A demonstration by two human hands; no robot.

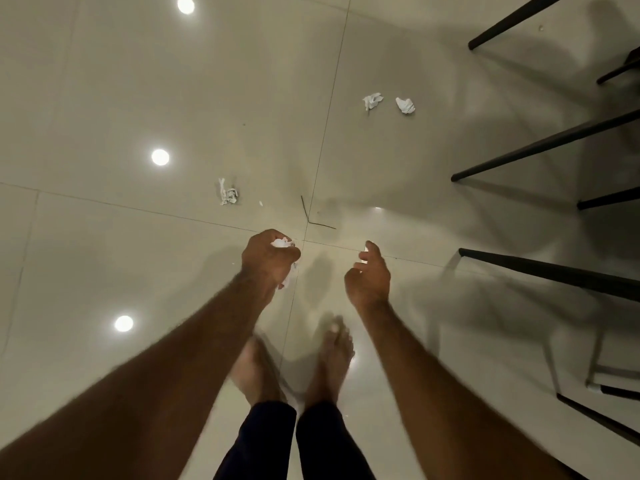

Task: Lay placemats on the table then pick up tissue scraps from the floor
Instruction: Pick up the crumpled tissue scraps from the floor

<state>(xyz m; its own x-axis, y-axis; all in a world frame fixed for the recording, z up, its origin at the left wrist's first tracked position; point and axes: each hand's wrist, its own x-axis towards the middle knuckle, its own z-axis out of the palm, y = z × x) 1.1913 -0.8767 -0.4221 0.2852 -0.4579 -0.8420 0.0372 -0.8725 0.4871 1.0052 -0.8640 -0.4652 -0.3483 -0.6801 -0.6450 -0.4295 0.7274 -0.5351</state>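
I look straight down at a glossy beige tiled floor [138, 258]. My left hand [268, 259] is curled round white tissue scraps [282, 242], which stick out above and below the fist. My right hand [369, 275] hangs beside it with loosely bent fingers and holds nothing. One crumpled tissue scrap [228, 192] lies on the floor ahead and left of my left hand. Two more scraps [372, 100] [405, 105] lie farther ahead, to the right. A tiny white fleck [260, 203] sits near the closest scrap.
Black chair legs [547, 142] slant in from the right edge, with another [554, 271] close to my right hand. My bare feet [332, 358] stand below the hands. Ceiling lights reflect as bright spots [160, 156] on the left tiles. A thin dark line [311, 216] marks the tile joint.
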